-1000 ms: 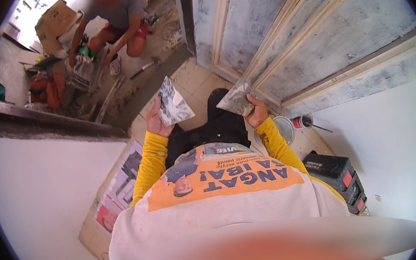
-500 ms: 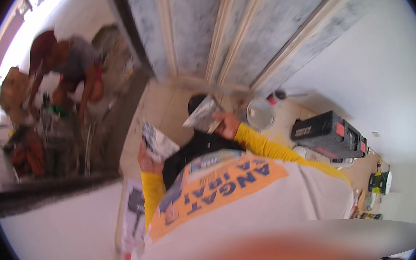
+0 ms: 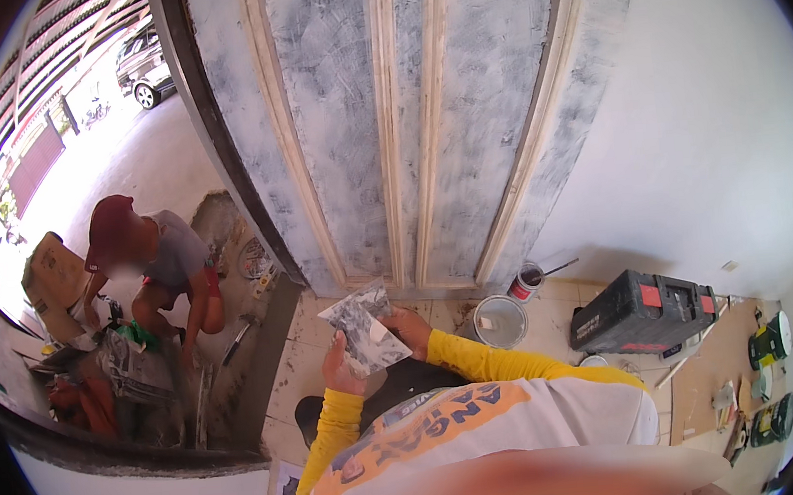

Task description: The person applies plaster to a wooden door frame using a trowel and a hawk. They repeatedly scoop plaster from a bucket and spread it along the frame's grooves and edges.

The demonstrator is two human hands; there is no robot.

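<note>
- A crumpled sheet of grey-white sandpaper (image 3: 363,327) is held up in front of the chest, between both hands.
- The left hand (image 3: 339,369) grips its lower edge; the fingers are curled under it.
- The right hand (image 3: 405,325) pinches its right side; the fingertips are pressed on the sheet.
- Beyond the fingers stands a grey door (image 3: 405,124).
- To the right of the fingers: a small bucket (image 3: 500,321) and a black tool case (image 3: 643,313) on the floor.

Door (image 3: 377,127): mottled grey-white, pale wood trim. Sleeves (image 3: 482,361): yellow. Case (image 3: 643,313): black, red latches. Sheet (image 3: 363,326): grey-speckled.
</note>
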